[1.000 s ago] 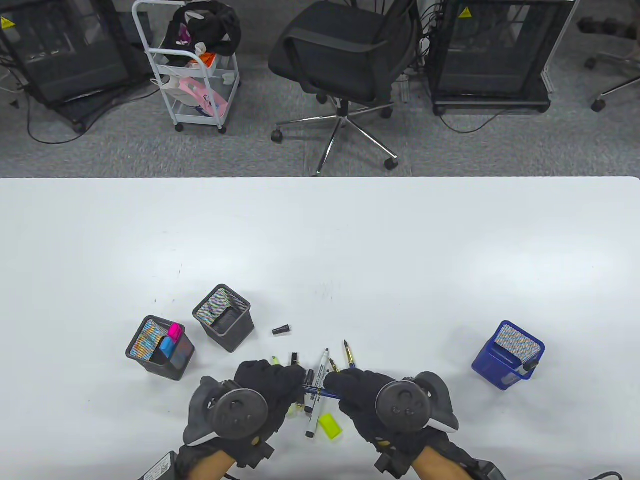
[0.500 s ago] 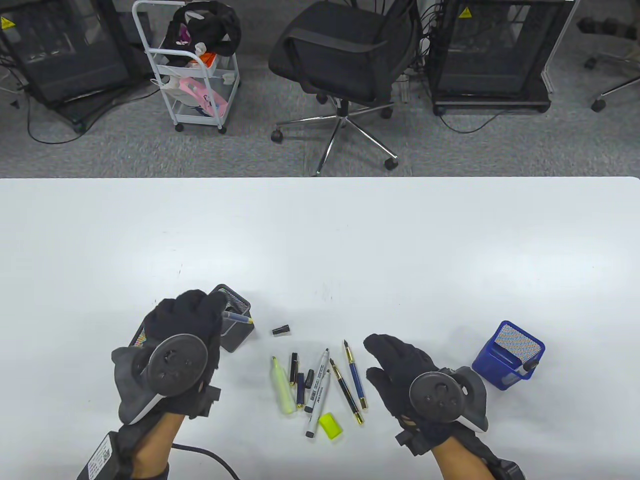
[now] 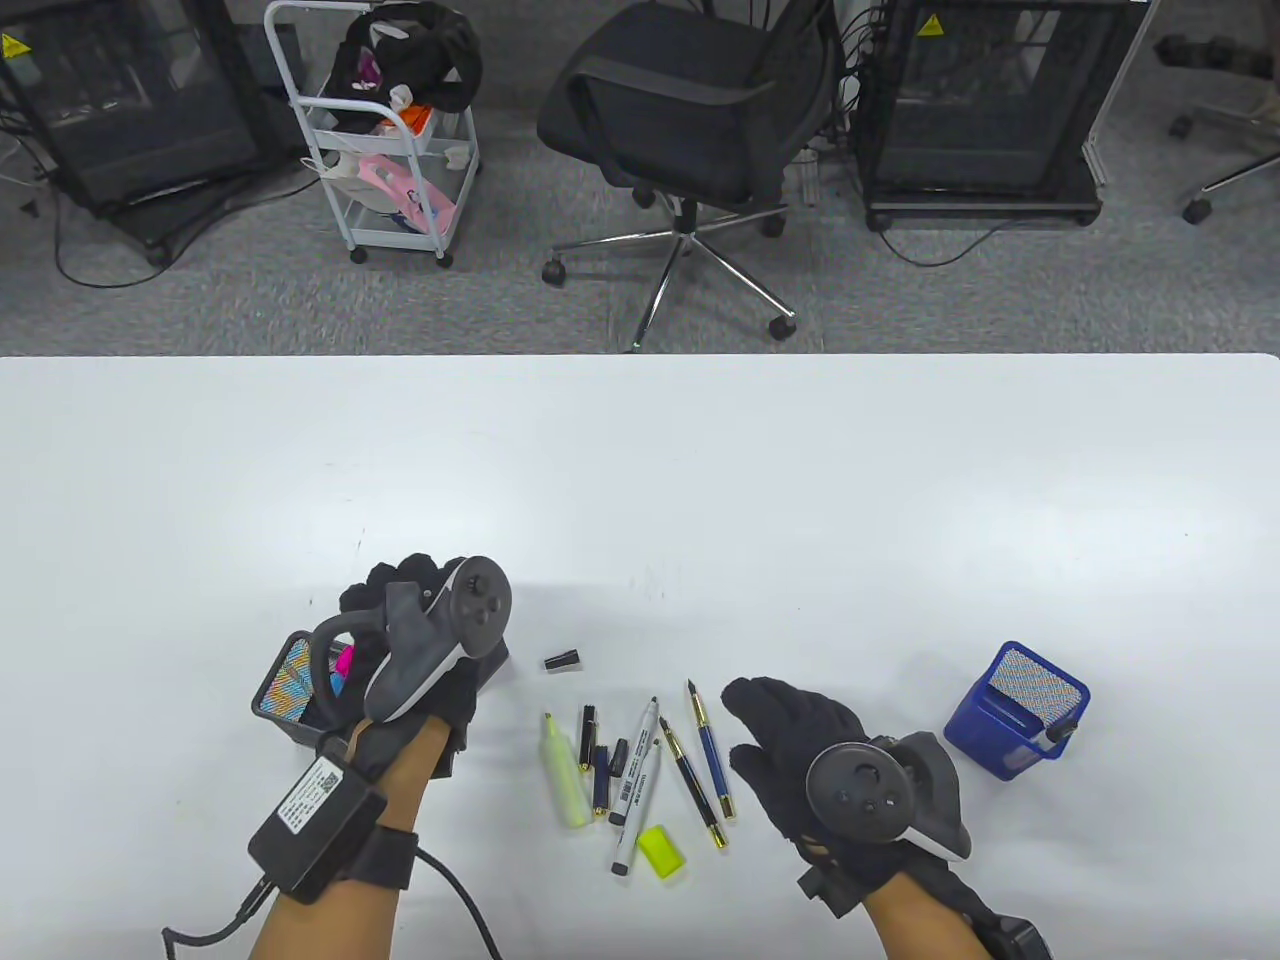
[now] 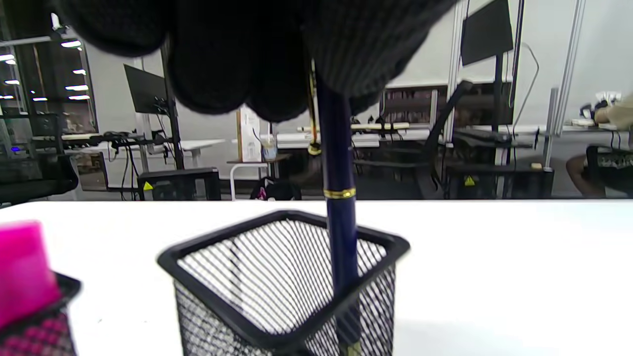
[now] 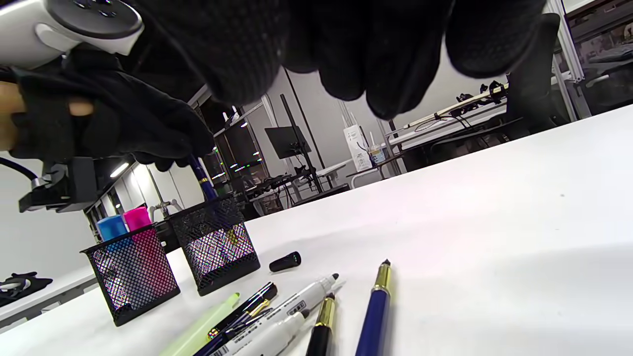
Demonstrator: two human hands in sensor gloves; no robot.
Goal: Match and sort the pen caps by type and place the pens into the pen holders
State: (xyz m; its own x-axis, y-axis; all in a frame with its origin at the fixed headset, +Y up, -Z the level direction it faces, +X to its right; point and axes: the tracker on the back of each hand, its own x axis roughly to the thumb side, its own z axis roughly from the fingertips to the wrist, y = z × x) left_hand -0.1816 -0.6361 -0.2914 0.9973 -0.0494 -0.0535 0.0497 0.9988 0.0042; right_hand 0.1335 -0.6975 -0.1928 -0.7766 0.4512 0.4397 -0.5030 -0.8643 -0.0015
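Observation:
My left hand (image 3: 405,600) is above the nearer black mesh holder (image 5: 217,247) and pinches a capped dark-blue pen (image 4: 339,217) with a gold ring. The pen stands upright with its lower end inside that holder's rim (image 4: 207,252). A second black mesh holder (image 3: 285,690) beside it contains a pink and a blue highlighter. My right hand (image 3: 775,725) hovers with relaxed fingers, holding nothing, just right of the loose pile. In the pile are a yellow-green highlighter (image 3: 565,770), white markers (image 3: 635,790), a black fountain pen (image 3: 692,782), a blue fountain pen (image 3: 710,750) and a yellow cap (image 3: 660,852).
A small black cap (image 3: 563,660) lies alone between the holders and the pile. A blue mesh holder (image 3: 1015,710) with a marker in it stands to the right. The white table (image 3: 700,480) stretches far beyond; an office chair (image 3: 690,110) stands past its far edge.
Both hands held the blue pen over the pile. The right hand let go and drew right. The left hand carried the pen to the black holder and turned it upright into it.

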